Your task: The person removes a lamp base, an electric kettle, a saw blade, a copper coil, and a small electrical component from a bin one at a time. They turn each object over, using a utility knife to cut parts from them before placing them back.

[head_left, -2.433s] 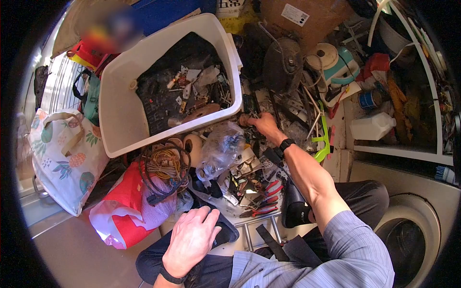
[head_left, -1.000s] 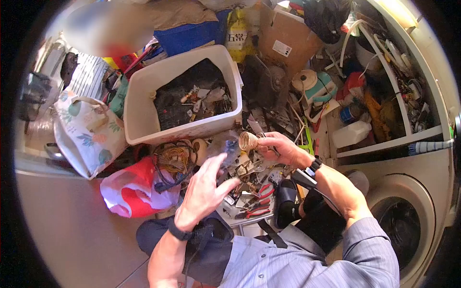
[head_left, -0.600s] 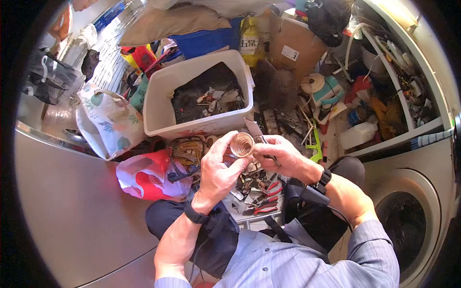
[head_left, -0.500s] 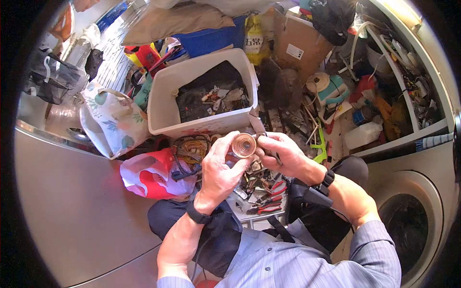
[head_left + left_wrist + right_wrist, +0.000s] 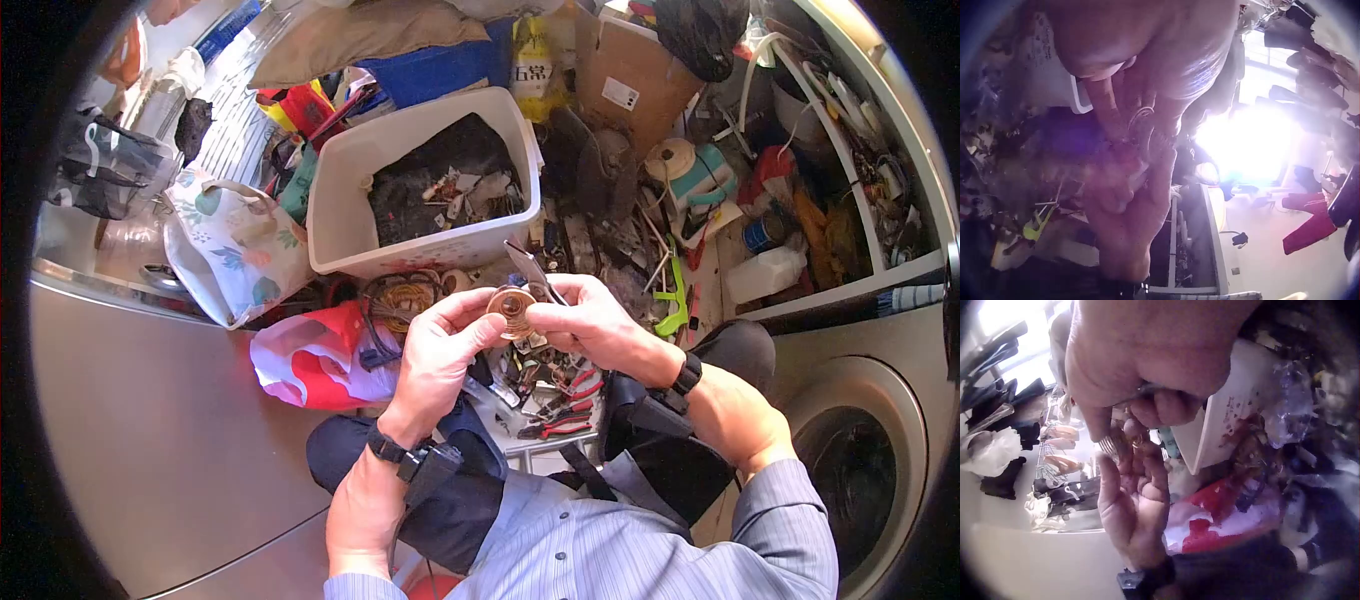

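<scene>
A copper-coloured spiral coil [image 5: 512,308] is held up between the two hands, its rings facing the head camera. My left hand [image 5: 440,348] pinches its left side between thumb and fingers. On the other side my right hand [image 5: 605,326] grips the coil's edge with its thumb, and a flat grey blade-like strip [image 5: 526,263] sticks up from the same fingers. In the right wrist view the coil's ridged side [image 5: 1109,445] shows between the fingertips. The left wrist view is dim and hazy, with the fingers hiding most of the coil.
Below the hands lie red-handled pliers [image 5: 560,428] among metal scraps. Behind stands a white plastic tub [image 5: 420,262] with debris inside. To the left are a red-and-white bag [image 5: 315,365] and a pineapple-print bag [image 5: 235,260]; a washing machine [image 5: 890,385] stands right.
My right hand has lifted the coil from the clutter beside the tub and brought it toward the body. My left hand has risen from the knee and taken hold of it; the coil has since tilted.
</scene>
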A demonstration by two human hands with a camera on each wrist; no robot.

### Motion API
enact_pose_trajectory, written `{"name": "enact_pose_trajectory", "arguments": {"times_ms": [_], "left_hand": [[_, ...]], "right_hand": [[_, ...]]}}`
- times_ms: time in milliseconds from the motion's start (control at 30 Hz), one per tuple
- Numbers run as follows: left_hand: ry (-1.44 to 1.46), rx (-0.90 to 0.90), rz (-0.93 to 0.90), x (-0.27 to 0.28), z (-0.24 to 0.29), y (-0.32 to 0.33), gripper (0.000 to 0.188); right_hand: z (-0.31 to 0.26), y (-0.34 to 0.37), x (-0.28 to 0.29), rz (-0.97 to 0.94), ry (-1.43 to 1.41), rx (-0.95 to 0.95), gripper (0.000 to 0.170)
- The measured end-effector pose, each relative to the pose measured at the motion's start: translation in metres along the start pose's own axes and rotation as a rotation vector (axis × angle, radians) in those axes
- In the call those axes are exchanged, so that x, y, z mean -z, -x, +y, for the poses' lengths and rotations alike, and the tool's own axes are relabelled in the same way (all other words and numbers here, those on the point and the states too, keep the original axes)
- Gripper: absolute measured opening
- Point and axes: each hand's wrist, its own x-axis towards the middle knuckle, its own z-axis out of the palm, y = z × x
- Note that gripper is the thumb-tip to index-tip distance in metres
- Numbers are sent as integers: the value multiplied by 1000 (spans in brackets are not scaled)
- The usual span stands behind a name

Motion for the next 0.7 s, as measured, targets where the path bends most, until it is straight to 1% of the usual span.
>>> {"name": "enact_pose_trajectory", "arguments": {"times_ms": [67,200,300,367,600,667,700], "left_hand": [[-5,-31,11,3,-5,-2,40],[-34,-43,32,3,-5,1,36],[-51,-46,60,2,-7,1,32],[-40,-57,77,1,-10,2,25],[-63,-82,92,0,-10,0,25],[-21,-75,42,0,-9,-2,34],[-22,-76,41,1,-10,-3,34]], "right_hand": [[6,-1,1,-3,-31,-13,28],[12,-1,1,6,-68,-36,24],[10,1,-4,12,-41,-16,22],[12,1,-3,11,-21,-4,22],[6,1,-4,23,73,46,22],[9,-1,-1,42,81,65,24],[10,-1,0,61,89,84,26]]}}
